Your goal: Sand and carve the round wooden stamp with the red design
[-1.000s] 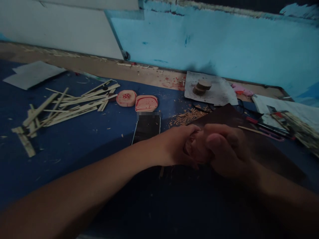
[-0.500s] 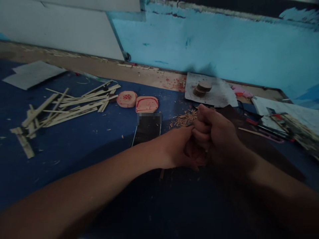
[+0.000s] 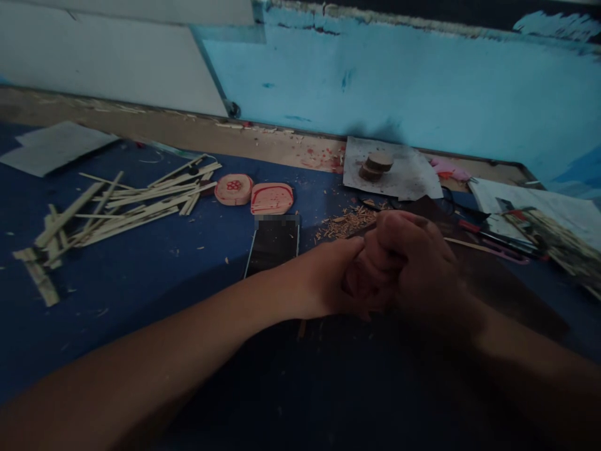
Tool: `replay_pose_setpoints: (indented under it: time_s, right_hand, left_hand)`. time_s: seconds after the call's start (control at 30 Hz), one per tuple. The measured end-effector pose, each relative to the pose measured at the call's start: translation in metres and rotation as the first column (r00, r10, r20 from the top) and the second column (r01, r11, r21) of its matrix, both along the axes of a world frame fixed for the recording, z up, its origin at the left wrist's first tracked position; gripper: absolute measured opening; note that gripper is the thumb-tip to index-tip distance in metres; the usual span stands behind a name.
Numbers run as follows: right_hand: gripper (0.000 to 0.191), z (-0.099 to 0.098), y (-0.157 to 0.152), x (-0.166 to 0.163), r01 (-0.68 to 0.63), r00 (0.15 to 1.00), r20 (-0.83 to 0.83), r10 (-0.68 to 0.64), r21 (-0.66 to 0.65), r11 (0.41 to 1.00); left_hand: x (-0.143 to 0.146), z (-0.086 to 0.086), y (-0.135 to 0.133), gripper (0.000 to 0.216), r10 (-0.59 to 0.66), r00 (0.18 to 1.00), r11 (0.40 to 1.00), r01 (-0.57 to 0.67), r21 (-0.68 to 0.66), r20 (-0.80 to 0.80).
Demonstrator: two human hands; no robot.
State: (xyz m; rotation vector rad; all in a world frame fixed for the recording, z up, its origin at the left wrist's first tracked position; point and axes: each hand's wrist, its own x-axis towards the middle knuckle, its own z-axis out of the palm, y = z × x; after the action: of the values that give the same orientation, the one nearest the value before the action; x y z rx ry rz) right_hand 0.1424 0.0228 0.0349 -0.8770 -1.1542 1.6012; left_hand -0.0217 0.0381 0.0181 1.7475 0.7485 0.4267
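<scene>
My left hand (image 3: pixel 328 279) is closed around a reddish, rounded piece (image 3: pixel 360 280), which looks like wood and is mostly covered by fingers. Pressed up against it is my right hand (image 3: pixel 417 266), clenched in a fist. Whatever the right fingers grip is hidden in the dim light. Just beyond the hands lies a heap of wood shavings (image 3: pixel 350 222). A phone (image 3: pixel 275 241) rests flat to the left, partly behind my left forearm. Two pale wooden blocks with red marks, a round one (image 3: pixel 233 190) and a squarish one (image 3: pixel 272 198), sit beyond the phone.
Split bamboo strips (image 3: pixel 136 203) are scattered at left, near white paper sheets (image 3: pixel 56 147). Two stacked brown discs (image 3: pixel 377 164) stand on paper (image 3: pixel 417 178) by the blue wall (image 3: pixel 399 75). A pink-handled cutter (image 3: pixel 509 252) and other tools lie at right on the blue surface (image 3: pixel 154 279).
My right fist has tipped lower and turned over the reddish piece. My left hand keeps its grip. The whole view has shifted slightly.
</scene>
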Motion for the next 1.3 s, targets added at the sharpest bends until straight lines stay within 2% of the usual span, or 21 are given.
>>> replay_pose_setpoints:
  time_s: [0.13,0.2,0.27,0.37,0.47,0.53,0.6,0.67,0.73,0.8,0.93,1.1,1.3]
  right_hand:
    - [0.051,-0.001,0.003,0.0,-0.11,0.987,0.106,0.122,-0.115,0.987]
    - [0.051,-0.003,0.007,0.002,-0.159,0.977,0.119,0.179,-0.164,0.974]
    - [0.049,-0.003,0.011,0.005,-0.152,0.984,0.071,0.164,-0.15,0.977]
    - [0.046,-0.002,0.017,0.011,-0.096,0.995,0.024,0.097,-0.03,0.995]
    - [0.045,-0.002,0.021,0.014,-0.041,0.992,0.12,0.026,0.13,0.991]
    - [0.044,-0.005,0.019,0.014,0.014,0.969,0.237,-0.069,0.228,0.974]
    - [0.035,-0.008,0.016,0.014,0.078,0.907,0.362,-0.215,0.357,0.931]
    - [0.024,-0.011,0.013,0.015,0.102,0.807,0.455,-0.378,0.523,0.846]
    - [0.017,-0.012,0.01,0.015,0.088,0.737,0.478,-0.478,0.633,0.769]
    - [0.015,-0.013,0.008,0.015,0.079,0.728,0.469,-0.5,0.667,0.741]
    - [0.011,-0.016,0.003,0.014,0.09,0.767,0.413,-0.49,0.687,0.721]
    - [0.016,-0.017,0.0,0.014,0.051,0.735,0.373,-0.567,0.803,0.594]
    - [0.017,-0.016,-0.003,0.009,0.009,0.679,0.298,-0.671,0.911,0.413]
  left_hand:
    - [0.003,-0.002,-0.002,0.039,-0.046,0.996,0.977,0.061,-0.202,0.079]
    - [0.004,-0.003,-0.003,0.031,-0.035,0.994,0.966,0.06,-0.252,0.104]
    - [0.004,-0.003,-0.004,0.035,-0.016,0.995,0.981,0.035,-0.191,0.1]
    - [0.002,-0.002,-0.003,0.053,0.008,0.999,0.998,-0.006,-0.055,0.032]
    - [0.001,0.0,-0.002,0.062,0.045,0.997,0.998,-0.043,0.037,-0.055]
    - [0.001,0.0,-0.002,0.064,0.065,0.994,0.994,-0.057,0.093,-0.091]
    - [0.001,-0.001,-0.002,0.067,0.069,0.992,0.991,-0.056,0.122,-0.107]
    - [0.002,-0.002,-0.002,0.071,0.061,0.993,0.99,-0.047,0.133,-0.104]
    - [0.002,-0.002,-0.002,0.073,0.056,0.994,0.989,-0.043,0.142,-0.093]
    - [0.002,-0.002,-0.002,0.073,0.058,0.994,0.988,-0.044,0.145,-0.096]
    - [0.002,-0.003,-0.001,0.071,0.037,0.996,0.989,-0.026,0.142,-0.077]
    - [0.002,-0.007,0.0,0.066,0.044,0.994,0.984,-0.026,0.178,-0.096]
    - [0.004,-0.005,0.002,0.059,0.046,0.991,0.979,-0.02,0.204,-0.123]
